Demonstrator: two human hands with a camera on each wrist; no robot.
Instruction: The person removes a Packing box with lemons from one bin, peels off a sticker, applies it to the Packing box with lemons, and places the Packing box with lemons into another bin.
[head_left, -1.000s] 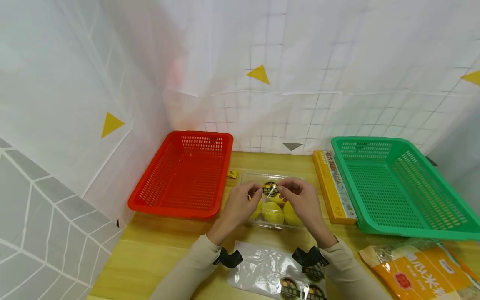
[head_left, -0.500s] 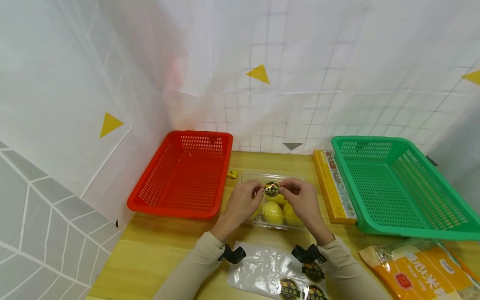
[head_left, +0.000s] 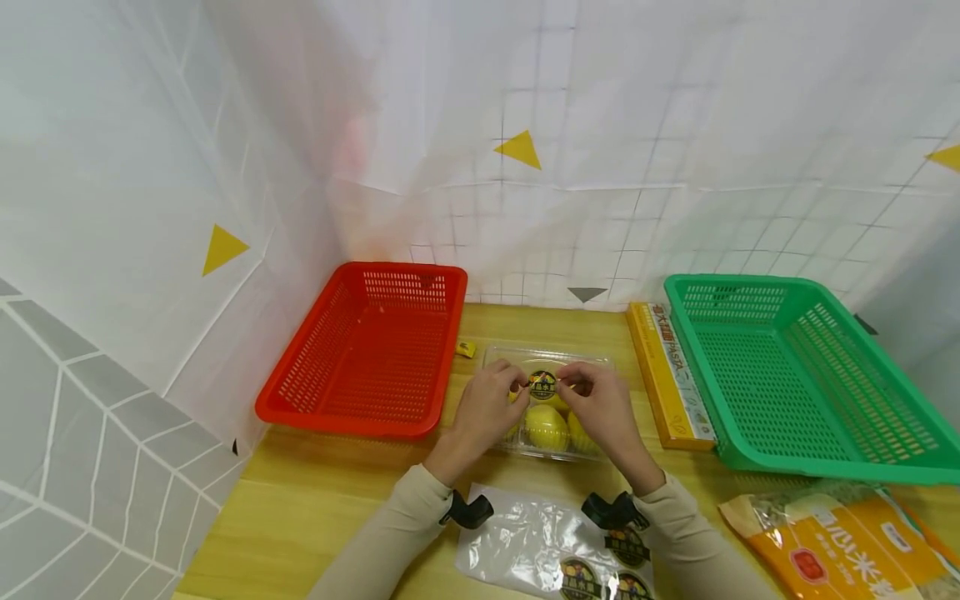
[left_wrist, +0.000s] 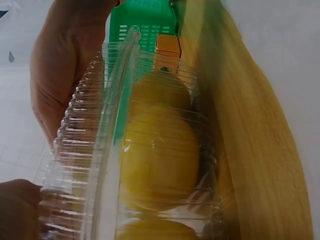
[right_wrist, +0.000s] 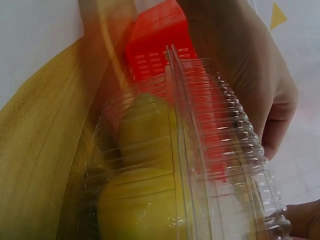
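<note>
While both hands meet over the clear plastic container (head_left: 547,354), a round dark label (head_left: 542,384) sits between their fingertips. Left hand (head_left: 483,408): thumb and forefinger pinching the label's left edge. Right hand (head_left: 603,408): same pinch at its right edge. Label is above the container's top; I cannot tell whether it touches the plastic.

Container lies flat on the wooden table (head_left: 285,500), in front of the person, yellow fruit (head_left: 546,427) inside. Wrist views: ridged upper and lower parts come together along a rim. From the head view, the hands hide parts of the container's left and right sides, so I leave the fruit uncounted.

Surroundings: red basket (head_left: 345,427) to the left, well clear of the left hand; small yellow packet (head_left: 466,348) between it and the container. On the right, a pasta box (head_left: 670,375) stands between container and green basket (head_left: 832,467), just beside the basket's wall. Orange food bag (head_left: 847,542) lies in front of the green basket, right of the right sleeve (head_left: 701,537).

Nearest the person: a glossy sheet (head_left: 517,533) bearing more round labels at its right end. Black wrist straps (head_left: 470,510) and the right sleeve overlap its edges in my line of sight.
</note>
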